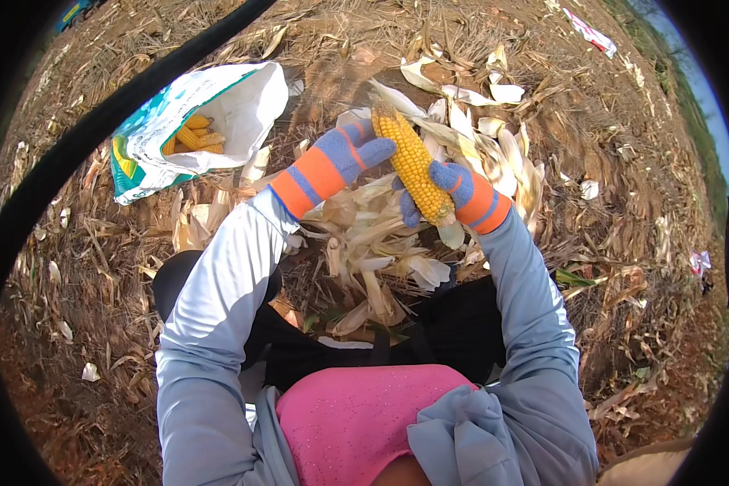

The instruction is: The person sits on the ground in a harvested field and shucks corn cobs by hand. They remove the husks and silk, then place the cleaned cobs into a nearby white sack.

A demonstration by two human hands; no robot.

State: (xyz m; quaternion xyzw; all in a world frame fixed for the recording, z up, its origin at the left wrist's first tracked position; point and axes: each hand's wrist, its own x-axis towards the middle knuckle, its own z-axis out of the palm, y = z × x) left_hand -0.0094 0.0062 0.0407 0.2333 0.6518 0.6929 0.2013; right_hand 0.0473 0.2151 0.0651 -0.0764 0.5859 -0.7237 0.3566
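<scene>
A husked ear of yellow corn (412, 164) is held at a slant in front of me, its dry-silked tip up and to the left. My right hand (469, 193), in a blue and orange knit glove, grips the lower end, thumb on the kernels and fingers behind. My left hand (340, 157), gloved alike, is at the upper part. Its thumb lies against the kernels' edge, and its other fingers are partly hidden by the ear. Pale dry corn husks (370, 225) are heaped below and behind the ear.
A white and teal woven sack (237, 127) lies at the left, its mouth towards me, with several husked corn ears (195, 135) inside. Dry stalks and husk scraps litter the soil (595, 133). My legs in black trousers (462, 319) are bent around the husk heap.
</scene>
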